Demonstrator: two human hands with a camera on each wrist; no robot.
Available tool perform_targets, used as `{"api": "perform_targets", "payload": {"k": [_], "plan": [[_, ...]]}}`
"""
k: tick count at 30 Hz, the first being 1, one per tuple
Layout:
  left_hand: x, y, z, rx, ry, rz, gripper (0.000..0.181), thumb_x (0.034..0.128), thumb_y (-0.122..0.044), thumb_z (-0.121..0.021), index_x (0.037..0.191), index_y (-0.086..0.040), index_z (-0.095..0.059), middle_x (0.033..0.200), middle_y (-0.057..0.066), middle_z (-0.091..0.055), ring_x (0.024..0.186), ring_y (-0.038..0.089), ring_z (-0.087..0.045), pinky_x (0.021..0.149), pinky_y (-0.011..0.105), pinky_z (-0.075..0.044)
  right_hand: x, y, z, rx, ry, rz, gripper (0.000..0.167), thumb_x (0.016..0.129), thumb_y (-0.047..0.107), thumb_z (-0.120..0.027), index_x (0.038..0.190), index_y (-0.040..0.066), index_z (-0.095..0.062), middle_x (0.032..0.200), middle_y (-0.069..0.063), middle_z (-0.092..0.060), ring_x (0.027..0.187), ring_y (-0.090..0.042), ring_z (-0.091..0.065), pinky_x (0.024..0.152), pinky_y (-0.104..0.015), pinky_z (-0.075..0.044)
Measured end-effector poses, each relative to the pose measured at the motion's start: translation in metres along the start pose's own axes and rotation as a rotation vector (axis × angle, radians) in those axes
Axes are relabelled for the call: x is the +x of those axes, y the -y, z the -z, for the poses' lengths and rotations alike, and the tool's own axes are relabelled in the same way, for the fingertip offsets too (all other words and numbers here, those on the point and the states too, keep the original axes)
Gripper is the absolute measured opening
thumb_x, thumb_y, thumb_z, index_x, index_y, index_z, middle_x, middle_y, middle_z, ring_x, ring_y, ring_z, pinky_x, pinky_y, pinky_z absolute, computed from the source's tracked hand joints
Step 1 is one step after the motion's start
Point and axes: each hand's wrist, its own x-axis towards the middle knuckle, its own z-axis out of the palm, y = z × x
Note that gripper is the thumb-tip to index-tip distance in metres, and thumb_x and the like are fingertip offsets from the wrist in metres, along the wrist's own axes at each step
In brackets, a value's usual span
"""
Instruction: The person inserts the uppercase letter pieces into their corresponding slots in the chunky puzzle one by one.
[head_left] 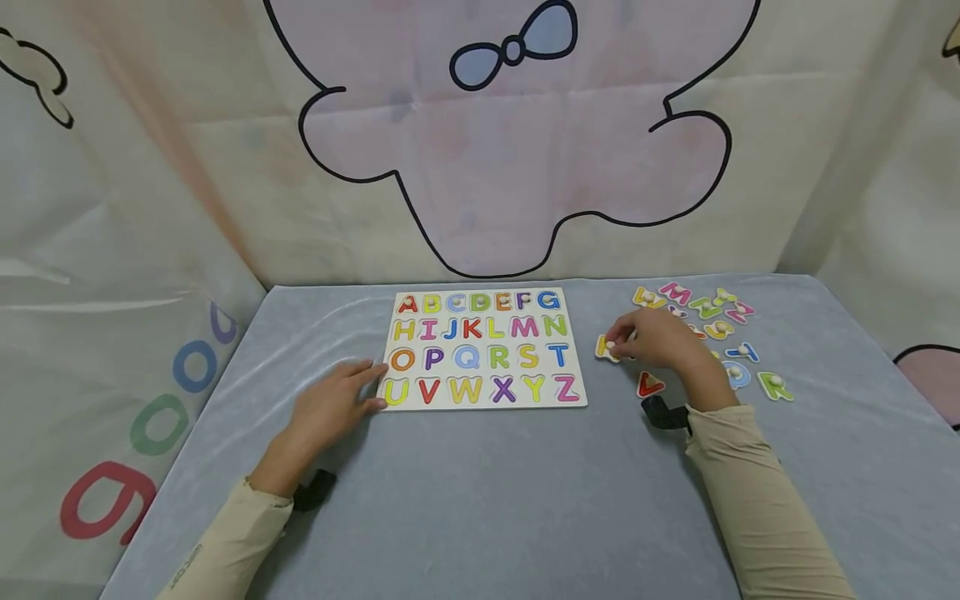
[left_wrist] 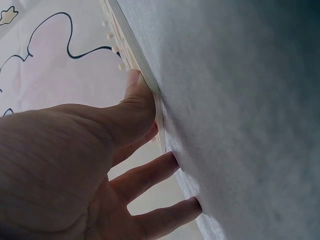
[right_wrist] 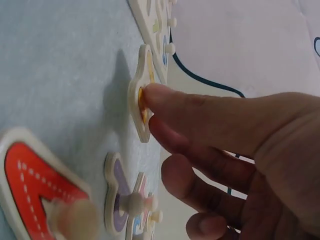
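Observation:
The letter board (head_left: pixel 486 317) lies flat on the cloth, with coloured letters A to Z in rows. My left hand (head_left: pixel 330 412) touches its lower left edge with spread fingers; in the left wrist view the thumb of the left hand (left_wrist: pixel 100 150) rests against the board's edge (left_wrist: pixel 145 65). With thumb and forefinger, my right hand (head_left: pixel 656 340) pinches a yellow-orange letter piece (head_left: pixel 604 348) right of the board. In the right wrist view this piece (right_wrist: pixel 134 97) stands tilted at the fingertips of the right hand (right_wrist: pixel 220 150), its shadow on the cloth; its knob is hidden.
Loose knobbed letters lie around my right hand, among them a red piece (head_left: pixel 650 384), a green R (head_left: pixel 775 386), a blue T (head_left: pixel 742 352) and a pink M (head_left: pixel 675 292). A purple piece (right_wrist: pixel 117 195) shows in the right wrist view. A patterned curtain (head_left: pixel 480 192) hangs behind the table.

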Motion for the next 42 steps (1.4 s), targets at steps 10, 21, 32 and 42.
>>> {"api": "perform_targets", "payload": {"k": [10, 21, 32, 42], "plan": [[0.001, -0.002, 0.0, -0.003, 0.006, 0.011, 0.06, 0.0919, -0.035, -0.071, 0.147, -0.019, -0.051, 0.151, 0.016, -0.049, 0.136, 0.038, -0.049, 0.094, 0.058, -0.05, -0.003, 0.014, 0.0, -0.003, -0.017, 0.029, 0.022, 0.089, 0.02, -0.075, 0.109, 0.01, -0.076, 0.098, -0.005, -0.074, 0.085, -0.021, -0.057, 0.069, -0.029, -0.043], [0.001, 0.0, -0.002, -0.002, -0.011, -0.001, 0.06, 0.0916, -0.035, -0.071, 0.146, -0.018, -0.052, 0.15, 0.016, -0.05, 0.135, 0.038, -0.049, 0.095, 0.058, -0.049, 0.0, 0.031, -0.011, 0.051, 0.012, 0.084, 0.019, 0.088, 0.017, -0.076, 0.106, 0.012, -0.077, 0.093, -0.002, -0.073, 0.083, -0.019, -0.055, 0.066, -0.027, -0.043], [0.002, -0.001, -0.003, 0.0, -0.005, 0.011, 0.062, 0.0907, -0.035, -0.072, 0.146, -0.018, -0.052, 0.15, 0.017, -0.05, 0.136, 0.038, -0.048, 0.097, 0.059, -0.048, 0.004, 0.038, -0.025, 0.019, 0.01, 0.09, 0.018, 0.087, 0.019, -0.077, 0.104, 0.013, -0.077, 0.09, -0.002, -0.071, 0.083, -0.019, -0.056, 0.066, -0.028, -0.044], [0.002, 0.0, -0.002, -0.006, 0.004, 0.009, 0.061, 0.0916, -0.035, -0.071, 0.147, -0.017, -0.051, 0.151, 0.016, -0.049, 0.137, 0.038, -0.047, 0.098, 0.059, -0.047, 0.004, 0.038, -0.024, 0.028, 0.023, 0.067, 0.018, 0.086, 0.023, -0.078, 0.102, 0.014, -0.075, 0.092, -0.001, -0.07, 0.084, -0.019, -0.056, 0.066, -0.028, -0.045]]}}
